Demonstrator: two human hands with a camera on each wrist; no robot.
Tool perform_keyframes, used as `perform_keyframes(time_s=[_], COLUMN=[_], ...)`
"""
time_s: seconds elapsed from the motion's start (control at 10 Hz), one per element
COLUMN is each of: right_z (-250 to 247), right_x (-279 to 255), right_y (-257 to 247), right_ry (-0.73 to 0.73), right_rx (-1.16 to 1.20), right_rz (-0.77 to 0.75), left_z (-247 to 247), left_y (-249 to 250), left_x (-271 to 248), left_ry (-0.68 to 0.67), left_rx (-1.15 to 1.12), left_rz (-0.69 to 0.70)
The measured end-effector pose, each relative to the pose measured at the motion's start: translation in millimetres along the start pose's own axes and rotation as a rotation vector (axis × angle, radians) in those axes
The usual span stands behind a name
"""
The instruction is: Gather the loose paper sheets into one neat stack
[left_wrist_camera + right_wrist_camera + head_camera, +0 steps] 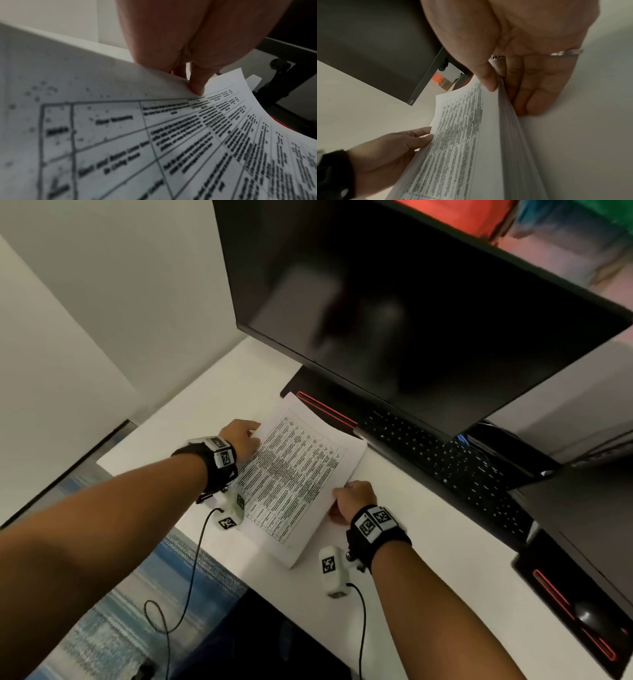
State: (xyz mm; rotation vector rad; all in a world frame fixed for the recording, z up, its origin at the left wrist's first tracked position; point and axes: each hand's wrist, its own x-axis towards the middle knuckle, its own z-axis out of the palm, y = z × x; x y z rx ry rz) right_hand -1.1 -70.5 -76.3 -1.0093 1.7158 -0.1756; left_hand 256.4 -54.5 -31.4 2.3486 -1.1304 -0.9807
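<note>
The stack of paper sheets (301, 474) lies on the white table (428, 542), near its front edge and toward its left end, turned at an angle so that one far corner reaches the black base under the monitor (394, 302). The top sheet is white and carries a printed table of ruled boxes packed with small dark text, too blurred to read; a plain margin runs around the grid. In the right wrist view the stack's long side (513, 128) shows as many thin layered edges, lifted and bowed a little off the table. The right hand (352, 501) takes that long side: its thumb (486, 78) lies on top of the sheets and its fingers (537, 94) go beneath them, so the grip is clamped on the stack. The left hand (241, 440) is at the opposite long side, near the stack's far corner; the left wrist view shows a thumb (197, 83) pressed on the top sheet (154, 135), and the right wrist view shows the other fingers (419, 136) curling at the paper's edge, so this grip also pinches the stack. A dark keyboard (445, 460) lies just beyond the stack, along the table's far side.
</note>
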Motion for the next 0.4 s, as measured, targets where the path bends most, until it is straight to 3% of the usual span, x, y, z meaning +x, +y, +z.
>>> perform_keyframes(time_s=[0.1,0.2,0.3,0.4], right_z=[5,5,3,-9], right_x=[38,43,30,-13], right_y=[18,20,9,-19], right_ry=[-0.026,-0.035,-0.043,0.086], right_rx=[-0.026,-0.054,-0.059,-0.191], right_rz=[0.022,0.028,0.018,0.010], left_z=[4,5,7,7], left_y=[-3,-3,-6,-5], left_x=[4,3,7,11], left_ry=[0.011,0.003,0.000,0.074], left_rx=[0.010,0.022,0.014,0.053], left_rz=[-0.001,0.000,-0.019,-0.052])
